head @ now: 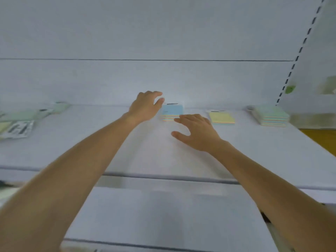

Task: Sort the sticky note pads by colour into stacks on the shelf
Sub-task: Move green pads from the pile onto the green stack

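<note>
Two bare forearms up front, reaching in over the white shelf (254,146). Three clear pad stacks at the back: blue-topped stack (172,112), yellow-topped stack (221,118), green-topped stack (272,115). Left hand (145,108) loosely open just beside the blue one, touching or not, can't tell. Right hand (197,132) spread, empty, hovering in front. Blurry greenish packs far left (21,117), cut off, uncountable.

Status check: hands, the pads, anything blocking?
Both hands open, empty: left hand and right hand flank the blue-topped stack. Yellow-topped stack and green-topped stack sit to its right. Nothing blocking.
</note>
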{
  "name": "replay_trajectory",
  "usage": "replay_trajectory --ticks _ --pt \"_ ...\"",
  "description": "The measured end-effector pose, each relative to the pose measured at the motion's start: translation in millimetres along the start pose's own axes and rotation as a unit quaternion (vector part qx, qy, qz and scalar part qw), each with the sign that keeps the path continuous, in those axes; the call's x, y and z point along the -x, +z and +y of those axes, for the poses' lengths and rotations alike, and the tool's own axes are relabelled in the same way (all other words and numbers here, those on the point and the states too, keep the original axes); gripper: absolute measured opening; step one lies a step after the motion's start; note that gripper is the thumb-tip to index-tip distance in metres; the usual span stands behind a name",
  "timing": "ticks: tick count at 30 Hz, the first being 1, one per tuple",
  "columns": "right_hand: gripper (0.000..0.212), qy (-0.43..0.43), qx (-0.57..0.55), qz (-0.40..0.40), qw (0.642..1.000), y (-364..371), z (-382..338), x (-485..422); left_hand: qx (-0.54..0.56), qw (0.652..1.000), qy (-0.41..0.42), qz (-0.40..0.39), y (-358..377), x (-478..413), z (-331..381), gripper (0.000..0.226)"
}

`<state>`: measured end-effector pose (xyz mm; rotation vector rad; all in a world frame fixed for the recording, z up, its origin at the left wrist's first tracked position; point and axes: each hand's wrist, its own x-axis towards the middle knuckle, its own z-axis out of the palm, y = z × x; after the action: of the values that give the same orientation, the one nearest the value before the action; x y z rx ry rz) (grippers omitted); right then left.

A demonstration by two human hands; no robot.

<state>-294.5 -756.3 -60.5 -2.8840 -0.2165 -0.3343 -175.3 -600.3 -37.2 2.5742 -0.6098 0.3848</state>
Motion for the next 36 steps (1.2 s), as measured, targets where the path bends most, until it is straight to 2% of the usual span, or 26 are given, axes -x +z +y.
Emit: replay_trajectory --ticks 11,15,20,23,28,31,36 --pt "0.052 -0.152 -0.032 -0.081 0.984 76 -243 -92 0.007 0.988 -0.113 0.105 -146 95 -216 0.039" --pt "0.049 -0.177 -0.048 -0.092 0.979 93 -289 -138 0.021 0.979 -0.149 0.141 -180 108 -281 0.037" --pt "0.046 -0.164 -0.073 -0.081 0.980 115 -314 -209 0.006 0.974 -0.182 0.135 -205 110 -356 0.034" --pt "0.044 -0.133 -0.101 -0.081 0.983 129 -324 -254 -0.012 0.978 -0.191 0.089 -212 105 -388 0.031" --pt "0.045 -0.078 -0.099 -0.085 0.988 159 -334 -306 -0.045 0.988 -0.134 -0.059 -218 85 -411 0.031" --pt "0.031 -0.041 -0.064 -0.099 0.992 177 -335 -313 -0.062 0.980 -0.123 -0.146 -215 68 -411 0.034" --pt "0.033 0.003 -0.091 -0.039 0.995 184 -334 -306 -0.058 0.971 -0.115 -0.202 -204 41 -422 0.043"
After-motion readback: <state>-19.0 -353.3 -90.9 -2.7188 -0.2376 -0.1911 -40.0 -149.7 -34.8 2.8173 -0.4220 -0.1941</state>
